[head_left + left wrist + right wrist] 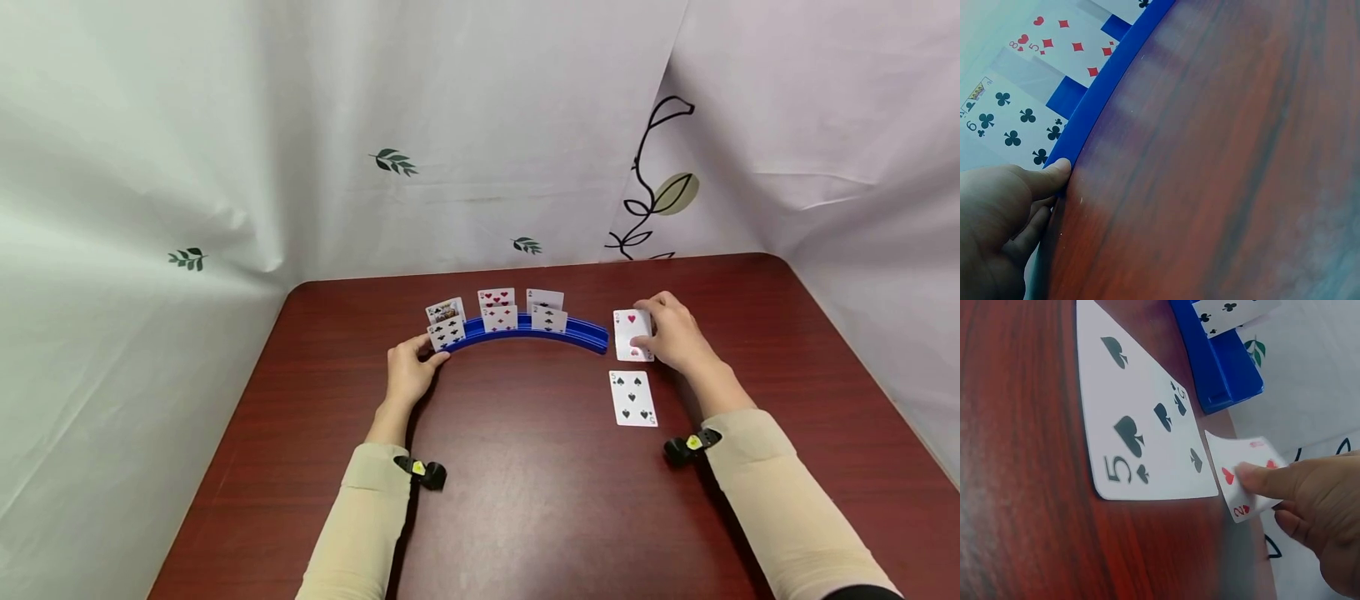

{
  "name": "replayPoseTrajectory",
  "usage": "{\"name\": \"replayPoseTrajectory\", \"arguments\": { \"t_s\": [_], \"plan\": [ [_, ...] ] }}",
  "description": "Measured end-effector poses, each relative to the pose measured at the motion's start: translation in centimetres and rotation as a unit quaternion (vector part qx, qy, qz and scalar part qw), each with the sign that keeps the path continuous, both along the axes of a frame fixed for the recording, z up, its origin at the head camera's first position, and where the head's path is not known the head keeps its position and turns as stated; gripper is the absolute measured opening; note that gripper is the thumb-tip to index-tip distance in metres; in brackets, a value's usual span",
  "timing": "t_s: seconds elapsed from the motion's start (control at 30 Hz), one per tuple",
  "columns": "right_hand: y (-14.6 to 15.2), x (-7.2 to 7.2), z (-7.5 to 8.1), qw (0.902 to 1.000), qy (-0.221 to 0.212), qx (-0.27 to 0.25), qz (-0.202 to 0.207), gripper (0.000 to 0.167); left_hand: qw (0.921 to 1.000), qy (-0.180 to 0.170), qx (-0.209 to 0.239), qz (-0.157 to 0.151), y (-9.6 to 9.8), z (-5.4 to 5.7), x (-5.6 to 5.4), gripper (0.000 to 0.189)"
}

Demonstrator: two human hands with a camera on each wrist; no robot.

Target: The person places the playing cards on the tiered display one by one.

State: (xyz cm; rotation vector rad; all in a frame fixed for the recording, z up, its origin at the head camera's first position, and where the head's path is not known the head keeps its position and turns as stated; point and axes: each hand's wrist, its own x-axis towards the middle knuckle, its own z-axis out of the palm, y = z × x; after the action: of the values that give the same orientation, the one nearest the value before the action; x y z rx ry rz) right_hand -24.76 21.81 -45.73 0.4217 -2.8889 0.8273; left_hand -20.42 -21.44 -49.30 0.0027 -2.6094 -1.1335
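Note:
A curved blue card holder stands on the table, bearing three pairs of upright playing cards. At its left end, my left hand grips the rim, thumb in front, beside a six of clubs with a king behind it. Farther along are a five of diamonds before a hearts card, and a clubs card before another card. Right of the holder, my right hand pinches a two of hearts, thumb on its face; the card looks slightly bent. A five of spades lies face up nearer me.
The dark red wooden table has rounded back corners. White patterned cloth hangs close behind it and along both sides. The holder's right end lies just left of the two of hearts.

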Motion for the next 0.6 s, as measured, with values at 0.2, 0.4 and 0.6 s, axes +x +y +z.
{"name": "replayPoseTrajectory", "arguments": {
  "t_s": [0.2, 0.4, 0.6],
  "plan": [
    [0.18, 0.18, 0.24, 0.9988, 0.046, -0.014, -0.009, 0.043, 1.0, 0.003, -0.002, -0.001, -0.04, -0.06, -0.09, 0.034],
    [0.23, 0.34, 0.44, 0.9953, 0.094, -0.021, -0.01, 0.029, 1.0, -0.001, 0.0, 0.001, -0.13, -0.08, 0.01, 0.034],
    [0.06, 0.21, 0.82, 0.9883, 0.148, -0.037, -0.007, 0.022, 1.0, 0.0, 0.001, -0.003, -0.06, 0.02, 0.01, 0.033]
  ]
}}
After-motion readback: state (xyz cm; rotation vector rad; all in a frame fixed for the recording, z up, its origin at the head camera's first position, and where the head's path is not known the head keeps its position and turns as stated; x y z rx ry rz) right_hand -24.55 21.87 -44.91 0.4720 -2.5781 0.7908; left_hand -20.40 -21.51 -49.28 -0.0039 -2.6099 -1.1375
